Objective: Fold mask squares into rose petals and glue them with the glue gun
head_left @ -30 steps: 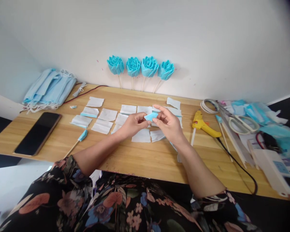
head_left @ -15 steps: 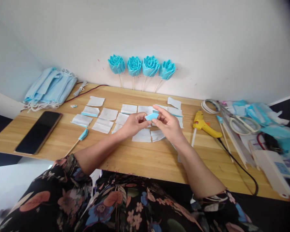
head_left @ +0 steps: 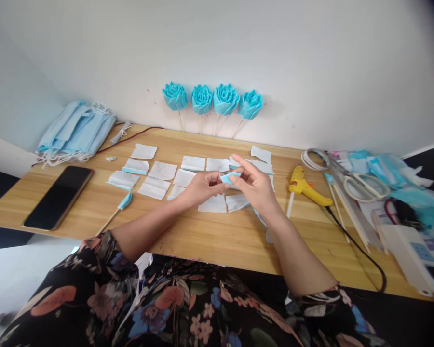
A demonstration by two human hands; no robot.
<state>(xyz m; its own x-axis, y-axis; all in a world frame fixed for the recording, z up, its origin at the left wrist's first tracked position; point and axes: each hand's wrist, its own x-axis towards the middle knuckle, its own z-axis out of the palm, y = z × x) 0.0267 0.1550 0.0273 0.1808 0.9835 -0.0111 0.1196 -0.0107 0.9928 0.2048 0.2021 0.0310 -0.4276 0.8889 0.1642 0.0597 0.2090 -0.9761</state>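
Between my two hands is a small folded piece of blue mask fabric. My left hand pinches its left end between thumb and fingers. On the other end, my right hand presses with its thumb, the index finger raised and pointing away. Rectangular white fabric pieces, some with a blue edge, lie in rows on the wooden table beneath and around my hands. Left of my left forearm lies a stick with a blue fabric tip.
Several blue fabric roses on sticks lean against the wall. Stacked face masks and a phone lie left. To the right are a yellow glue gun with a black cord, a tape roll, scissors and blue scraps.
My right thumb has moved over the blue piece, and its right corner is now folded down. Both hands have shifted slightly to the right.
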